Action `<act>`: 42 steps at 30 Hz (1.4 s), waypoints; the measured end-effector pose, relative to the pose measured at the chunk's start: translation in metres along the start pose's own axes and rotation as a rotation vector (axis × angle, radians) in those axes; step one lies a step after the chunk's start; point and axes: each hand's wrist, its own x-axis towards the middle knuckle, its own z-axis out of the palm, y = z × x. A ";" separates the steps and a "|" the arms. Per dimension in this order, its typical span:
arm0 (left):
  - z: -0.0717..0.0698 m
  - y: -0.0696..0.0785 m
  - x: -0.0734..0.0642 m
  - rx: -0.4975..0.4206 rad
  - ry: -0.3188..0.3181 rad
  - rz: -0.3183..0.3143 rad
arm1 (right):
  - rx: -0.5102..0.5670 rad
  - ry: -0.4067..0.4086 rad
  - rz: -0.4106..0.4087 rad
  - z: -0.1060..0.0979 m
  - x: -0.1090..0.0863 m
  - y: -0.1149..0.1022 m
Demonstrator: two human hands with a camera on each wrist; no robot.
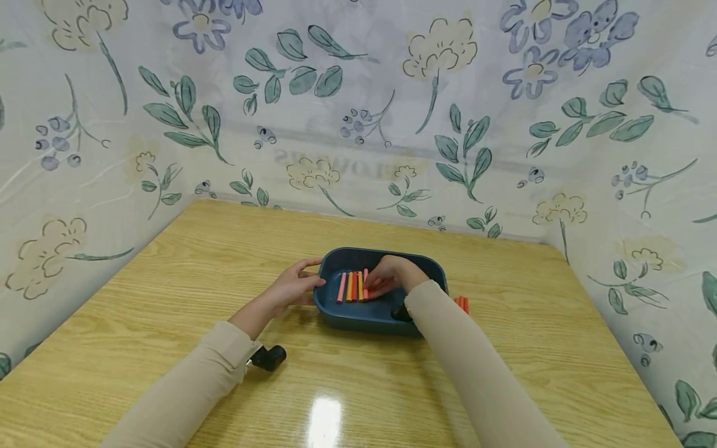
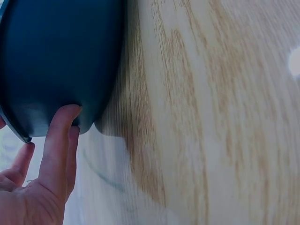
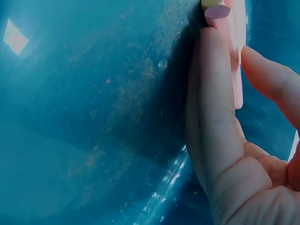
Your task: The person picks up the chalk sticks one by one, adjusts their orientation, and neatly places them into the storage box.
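Observation:
A dark blue oblong bin [image 1: 364,325] stands on the wooden table. My left hand [image 1: 292,285] grips its left end, thumb at the rim and fingers against the outer wall [image 2: 51,84]. Inside lies a row of chalk-like sticks: a pink one [image 1: 341,288] at the left, then orange [image 1: 350,287], red [image 1: 355,286] and orange [image 1: 360,287]. At the row's right end my right hand [image 1: 392,272] pinches a pink stick [image 3: 238,89], fingers along one side and thumb tip on the other. Part of that stick is hidden behind the fingers.
Several red-orange sticks [image 1: 462,304] lie on the table past the bin's right end, partly covered by the right sleeve [image 1: 465,354]. A black wrist camera [image 1: 269,358] juts from the left cuff. Flower-patterned cloth [image 1: 358,124] encloses the wooden table [image 1: 269,230] at the back and sides.

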 end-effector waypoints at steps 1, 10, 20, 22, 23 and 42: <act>0.000 0.000 0.000 0.000 0.000 0.000 | 0.000 0.000 0.002 -0.001 -0.001 0.000; 0.000 0.001 0.003 0.002 0.001 0.002 | 0.018 -0.020 -0.004 -0.006 -0.005 0.001; 0.001 0.002 0.003 0.007 -0.007 -0.001 | 0.080 -0.100 -0.030 -0.014 -0.005 0.006; 0.001 0.002 0.003 0.005 -0.008 0.000 | 0.091 -0.105 -0.032 -0.016 -0.005 0.006; 0.001 0.002 0.004 0.005 -0.006 -0.001 | 0.093 -0.104 -0.035 -0.018 -0.006 0.007; 0.000 0.000 0.004 0.001 -0.011 -0.012 | 0.172 -0.069 -0.147 -0.035 -0.021 0.002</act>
